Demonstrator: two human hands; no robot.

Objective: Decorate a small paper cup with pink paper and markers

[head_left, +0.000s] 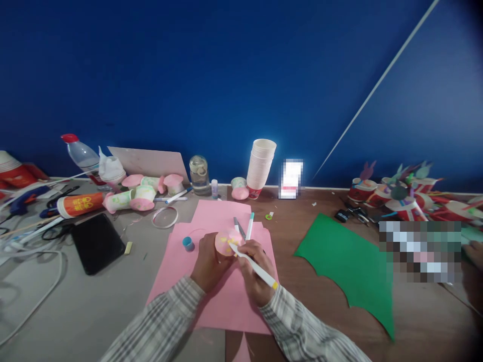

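My left hand (208, 261) is closed round a pink-topped paper cup (223, 243), with its rounded pink top facing up. Yellow marks show on that top, while my fingers hide most of what lies below it. A white marker with a yellow end (260, 271) is gripped in my right hand (257, 269), its tip at the pink top. Both hands are above pink paper sheets (222, 317). Just beyond them lie a grey marker (239, 228) and a white marker with a teal end (250, 226). A small blue cap (187, 244) rests left of my left hand.
Several pink-topped cups (143, 197) lie at the back left, near a black tablet-like slab (98, 244). A tilted stack of paper cups (261, 163) stands beside a lit phone (291, 179). Green scalloped paper (343, 266) lies right. Another person's hand (474, 251) shows at the right edge.
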